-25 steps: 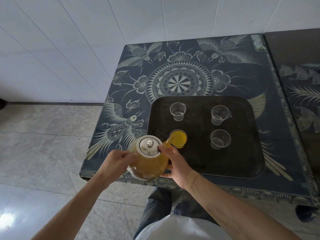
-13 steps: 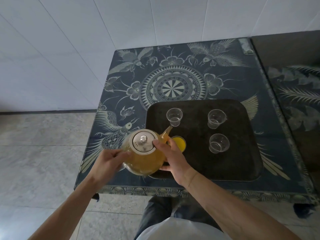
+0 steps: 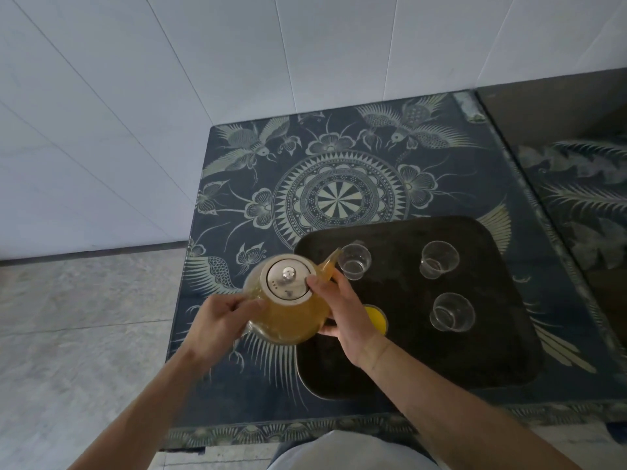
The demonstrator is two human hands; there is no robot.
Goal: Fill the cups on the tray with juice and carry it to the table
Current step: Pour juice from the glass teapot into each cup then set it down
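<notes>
Head view looks down on my two hands around a glass teapot (image 3: 288, 313) full of orange juice, held above the left edge of a dark tray (image 3: 492, 351). My left hand (image 3: 217, 320) is wrapped around the pot's handle side, fingers curled tight against the glass. My right hand (image 3: 346, 313) cups the other side of the body, with the thumb pressed on the rim of the metal lid (image 3: 288, 278). The spout (image 3: 330, 266) points up and right, its tip just beside the rim of the far left cup (image 3: 354, 266), which looks empty. Near my right wrist, the near left cup (image 3: 376, 320) is full of juice and partly hidden by my hand. Two more clear cups stand to the right, the far right cup (image 3: 437, 259) and the near right cup (image 3: 451, 312), both empty. The tray rests on a blue patterned table (image 3: 339, 184) against a white tiled wall (image 3: 203, 96).
</notes>
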